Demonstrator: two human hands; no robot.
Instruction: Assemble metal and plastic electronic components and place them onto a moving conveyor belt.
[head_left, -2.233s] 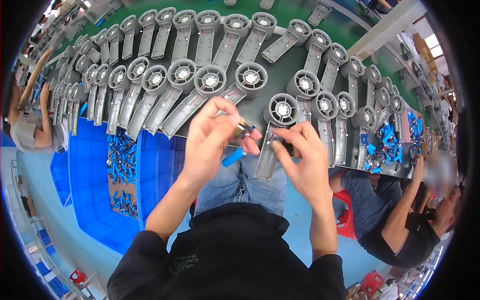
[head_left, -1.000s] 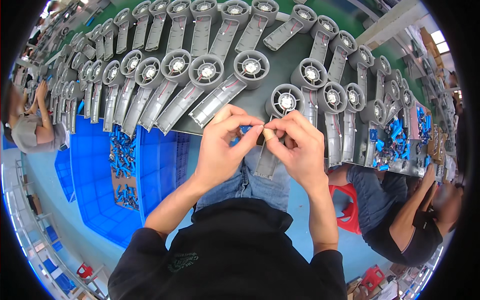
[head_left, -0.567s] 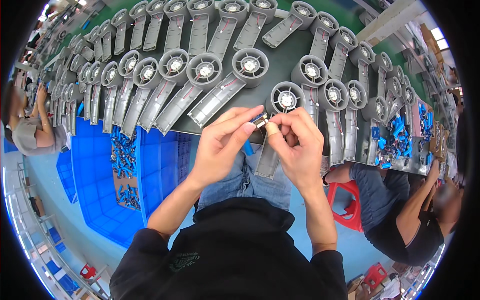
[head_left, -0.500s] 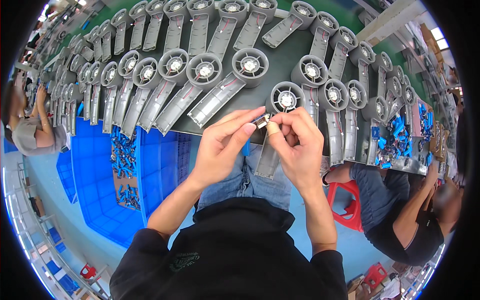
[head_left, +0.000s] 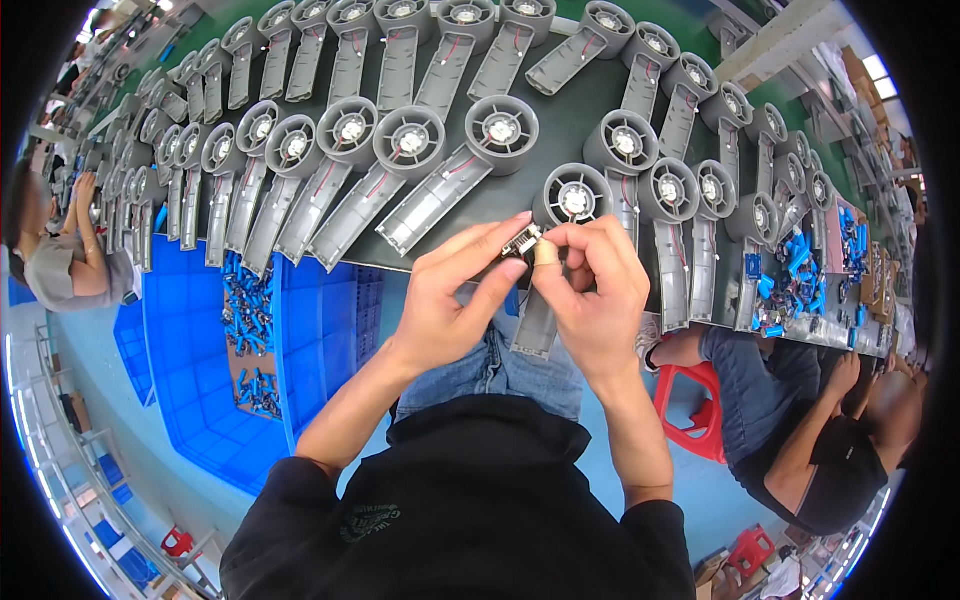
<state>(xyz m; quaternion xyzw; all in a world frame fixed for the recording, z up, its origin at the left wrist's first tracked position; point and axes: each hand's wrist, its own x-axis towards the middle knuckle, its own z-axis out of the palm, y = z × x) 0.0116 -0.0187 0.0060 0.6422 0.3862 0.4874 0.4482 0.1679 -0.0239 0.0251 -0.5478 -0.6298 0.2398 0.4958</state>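
A small circuit board [head_left: 522, 243] with light-coloured parts on it is pinched between the thumb and fingers of my left hand [head_left: 455, 290]. Right beside it, the thumb and forefinger of my right hand [head_left: 590, 285] press together at the board's edge. Whatever is between those right fingertips is too small and hidden to make out. A piece of blue battery [head_left: 513, 302] shows below the board, partly covered by my left hand. Behind my hands lies a grey fan housing [head_left: 576, 198]; its open handle [head_left: 536, 328] reaches toward me over the table edge.
Rows of similar grey fan housings [head_left: 409, 143] cover the dark table [head_left: 560, 100]. Blue bins [head_left: 205, 400] with blue batteries [head_left: 250, 315] stand at left. More batteries [head_left: 798, 260] lie at right, near a seated co-worker [head_left: 800, 440] and a red stool [head_left: 692, 410].
The circuit board has turned in my left fingers, so its light-coloured side now shows more. My left thumb has shifted slightly down. The co-worker's arm at right has drawn back.
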